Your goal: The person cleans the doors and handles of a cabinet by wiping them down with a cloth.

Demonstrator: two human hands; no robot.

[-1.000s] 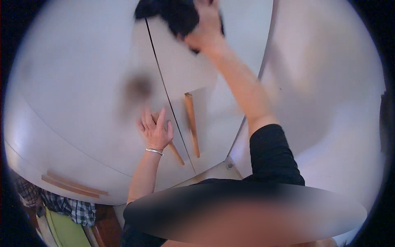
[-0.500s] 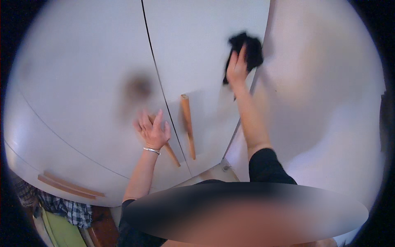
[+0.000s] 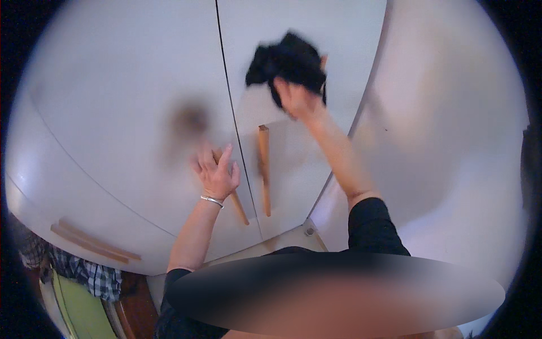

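My right hand (image 3: 298, 99) presses a black cloth (image 3: 291, 59) against the upper part of the right white cabinet door (image 3: 316, 141). The cloth is bunched and a little blurred, and it hides some of the fingers. My left hand (image 3: 217, 174), with a silver bracelet at the wrist, is spread open by the left door (image 3: 141, 113). It overlaps the upper part of that door's wooden handle (image 3: 239, 208); whether it touches cannot be told. The right door's wooden handle (image 3: 264, 169) stands between my two hands.
To the right, a pale wall (image 3: 440, 141) meets the cabinet. At the lower left are more wooden handles (image 3: 93, 246), a checked cloth (image 3: 104, 279) and a green surface (image 3: 82, 308). A dark gap runs between the doors. A brownish blurred spot (image 3: 191, 120) shows above my left hand.
My right hand has swept the black cloth leftward across the right door, away from its right edge. My left hand stays spread near the left handle. The view has shifted slightly.
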